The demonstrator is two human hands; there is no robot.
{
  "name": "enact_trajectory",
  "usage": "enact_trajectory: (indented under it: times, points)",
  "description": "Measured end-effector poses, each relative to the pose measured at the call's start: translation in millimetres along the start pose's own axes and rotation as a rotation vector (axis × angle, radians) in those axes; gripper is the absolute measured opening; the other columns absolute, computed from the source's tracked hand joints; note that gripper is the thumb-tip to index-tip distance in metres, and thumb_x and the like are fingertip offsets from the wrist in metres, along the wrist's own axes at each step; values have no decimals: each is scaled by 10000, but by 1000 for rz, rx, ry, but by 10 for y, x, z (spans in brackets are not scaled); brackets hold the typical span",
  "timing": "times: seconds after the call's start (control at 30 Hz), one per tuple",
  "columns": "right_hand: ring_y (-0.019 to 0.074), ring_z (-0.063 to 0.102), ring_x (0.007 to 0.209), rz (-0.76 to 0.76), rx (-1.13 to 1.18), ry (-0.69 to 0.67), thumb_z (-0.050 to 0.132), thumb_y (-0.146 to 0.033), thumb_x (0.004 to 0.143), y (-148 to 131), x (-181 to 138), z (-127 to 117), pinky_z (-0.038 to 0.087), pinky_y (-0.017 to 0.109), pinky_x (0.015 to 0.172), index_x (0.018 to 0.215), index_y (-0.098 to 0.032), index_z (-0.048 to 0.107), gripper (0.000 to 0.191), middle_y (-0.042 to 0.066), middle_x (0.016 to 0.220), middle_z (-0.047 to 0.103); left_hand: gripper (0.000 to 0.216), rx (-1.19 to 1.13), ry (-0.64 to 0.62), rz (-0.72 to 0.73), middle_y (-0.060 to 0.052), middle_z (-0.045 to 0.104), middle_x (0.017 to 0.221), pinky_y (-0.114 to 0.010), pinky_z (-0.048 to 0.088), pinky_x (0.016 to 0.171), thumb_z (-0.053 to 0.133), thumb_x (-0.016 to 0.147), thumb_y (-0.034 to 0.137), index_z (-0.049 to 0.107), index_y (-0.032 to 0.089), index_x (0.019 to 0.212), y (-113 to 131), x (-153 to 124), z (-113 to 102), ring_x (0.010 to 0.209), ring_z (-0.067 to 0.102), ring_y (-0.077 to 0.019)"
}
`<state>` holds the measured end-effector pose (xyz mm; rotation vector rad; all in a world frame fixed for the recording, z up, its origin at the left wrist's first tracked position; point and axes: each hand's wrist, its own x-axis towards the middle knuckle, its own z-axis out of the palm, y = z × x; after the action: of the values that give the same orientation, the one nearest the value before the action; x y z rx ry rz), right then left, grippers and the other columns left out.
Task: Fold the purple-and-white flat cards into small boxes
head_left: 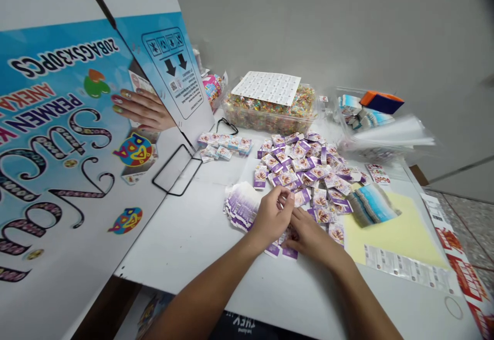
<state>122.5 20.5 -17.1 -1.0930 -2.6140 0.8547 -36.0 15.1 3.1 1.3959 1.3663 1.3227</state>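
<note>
My left hand (273,212) is closed, its thumb and fingers pinched together over the front of a heap of small purple-and-white cardboard boxes (311,167). Against it, my right hand (309,231) has bent fingers that meet the left fingertips. Whatever lies between the hands is hidden by the fingers. Just left of them rests a fanned stack of flat purple-and-white cartons (241,203). More of the small boxes show beneath and in front of the right hand.
A large printed cardboard carton (77,139) stands at left. Behind the heap are a clear tub (266,116) of colourful small pieces and some light-blue boxes (226,144). At right lie a blue-grey carton stack (372,205), yellow paper (409,227), a sticker strip (409,269) and a plastic-filled bin (386,137).
</note>
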Motion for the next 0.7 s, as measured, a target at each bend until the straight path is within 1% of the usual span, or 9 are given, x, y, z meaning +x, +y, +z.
enact_trajectory:
  times: [0.17,0.27,0.33,0.47,0.63,0.7]
  points:
    - [353,526,1262,13,28,34,753,-138,770,36,-15,52,461,536,1045,1287,-219,577,552,127,1273,621,172,35,-39,-21,-6,658,855,-270,464,727,526,970,342,597,202,900,-1,-22,33,772,605,-153]
    - [344,490,1329,-11,73,75,746,-143,775,71,-28,84,438,528,1083,1375,-225,527,644,138,1391,567,165,70,-61,-29,-9,667,852,-280,469,737,526,967,336,609,204,913,17,-38,47,773,615,-161]
    - [333,471,1351,-12,98,70,732,-143,787,85,-32,94,432,513,1095,1421,-225,491,684,142,1433,533,164,99,-72,-27,-13,671,860,-287,469,751,525,965,330,612,202,910,30,-47,52,782,619,-166]
    - [327,497,1301,9,115,31,705,-125,798,79,-31,88,466,485,1050,1416,-210,505,655,148,1404,540,164,131,-95,-9,-14,670,866,-284,461,745,513,966,322,607,201,907,41,-61,59,773,613,-165]
    - [333,513,1254,-14,141,62,697,-108,793,63,-27,92,476,493,1020,1403,-216,508,647,148,1387,543,135,153,-117,6,-7,664,851,-277,449,731,525,954,302,607,203,912,30,-81,72,755,603,-159]
    - [333,506,1262,-17,155,65,696,-114,799,63,-28,105,476,491,1021,1419,-224,487,663,147,1391,535,134,156,-117,8,-6,664,853,-274,446,731,524,954,302,608,204,915,28,-83,74,757,602,-159]
